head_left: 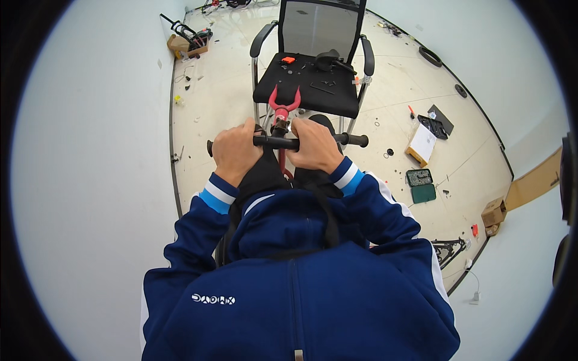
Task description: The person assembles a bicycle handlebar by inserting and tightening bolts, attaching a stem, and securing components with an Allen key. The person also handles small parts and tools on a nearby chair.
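Across my lap lies a black handlebar (278,142) with a rubber grip (356,140) showing at its right end. My left hand (236,149) is closed around the left part of the bar. On the other side of the stem (280,125), my right hand (316,146) is wrapped over the bar, inside the right grip. A red fork (284,107) points away from me beyond the stem, its two prongs toward the chair. Below the bar, part of a red frame (282,161) shows between my legs; the rest is hidden.
Just ahead stands a black office chair (277,89) holding a bike saddle (328,60), an orange-red piece (288,60), a hex key (322,89) and small parts. At right on the floor are an open green case (423,192), a white-topped box (420,145) and a tyre (430,57).
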`<state>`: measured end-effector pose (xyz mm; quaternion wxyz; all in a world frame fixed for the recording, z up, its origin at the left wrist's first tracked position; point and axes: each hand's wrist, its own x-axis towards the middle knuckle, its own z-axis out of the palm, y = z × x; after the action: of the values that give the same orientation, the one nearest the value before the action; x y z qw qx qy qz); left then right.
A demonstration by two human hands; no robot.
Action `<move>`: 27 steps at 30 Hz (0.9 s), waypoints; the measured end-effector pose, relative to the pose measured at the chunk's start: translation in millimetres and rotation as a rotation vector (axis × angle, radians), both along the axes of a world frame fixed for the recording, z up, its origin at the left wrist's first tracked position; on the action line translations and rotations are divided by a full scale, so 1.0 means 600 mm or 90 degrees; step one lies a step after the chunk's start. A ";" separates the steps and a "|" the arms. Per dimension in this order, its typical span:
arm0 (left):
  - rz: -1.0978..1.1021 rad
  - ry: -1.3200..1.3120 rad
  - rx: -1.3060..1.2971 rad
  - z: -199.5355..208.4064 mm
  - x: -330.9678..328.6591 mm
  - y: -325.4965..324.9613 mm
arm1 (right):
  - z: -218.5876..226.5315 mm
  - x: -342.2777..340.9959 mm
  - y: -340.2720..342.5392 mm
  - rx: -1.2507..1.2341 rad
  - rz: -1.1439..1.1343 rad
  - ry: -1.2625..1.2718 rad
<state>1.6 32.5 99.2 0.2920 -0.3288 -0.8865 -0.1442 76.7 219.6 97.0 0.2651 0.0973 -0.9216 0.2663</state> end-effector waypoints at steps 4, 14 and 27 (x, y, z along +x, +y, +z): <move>-0.018 -0.082 0.025 -0.034 0.001 0.004 | 0.028 0.011 -0.017 -0.131 0.046 0.134; 0.076 -0.082 0.148 -0.029 -0.009 -0.034 | 0.075 0.077 0.116 -0.795 0.194 0.156; 0.017 0.498 0.260 0.017 -0.035 -0.101 | 0.016 0.078 0.078 -1.011 0.140 -0.093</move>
<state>-19.6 -28.2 109.2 0.6664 -0.2826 -0.6669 -0.1770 123.6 266.2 106.7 0.1664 -0.0479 -0.4570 0.8725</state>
